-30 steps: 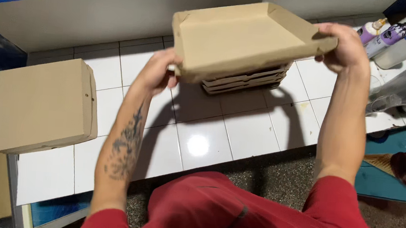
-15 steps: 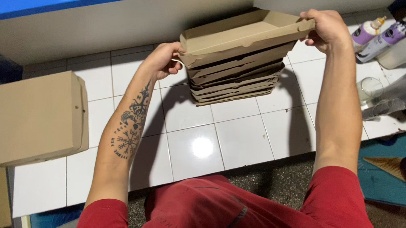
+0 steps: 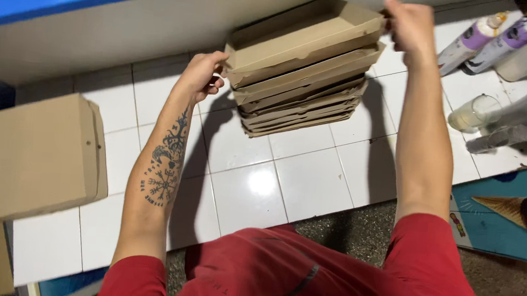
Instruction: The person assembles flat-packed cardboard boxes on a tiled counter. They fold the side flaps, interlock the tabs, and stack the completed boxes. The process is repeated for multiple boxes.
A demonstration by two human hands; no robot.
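Your left hand (image 3: 201,74) and right hand (image 3: 410,23), each grasping an end of the top cardboard tray (image 3: 303,38), have lowered it onto the stack of trays (image 3: 301,104) directly beneath your grip.

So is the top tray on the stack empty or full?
Empty. The top tray shows only bare brown cardboard inside. The left hand and right hand grip its two ends on the stack.

Matt brown cardboard tray (image 3: 297,35) and stack (image 3: 302,98); glossy white ceramic tiles (image 3: 254,185).
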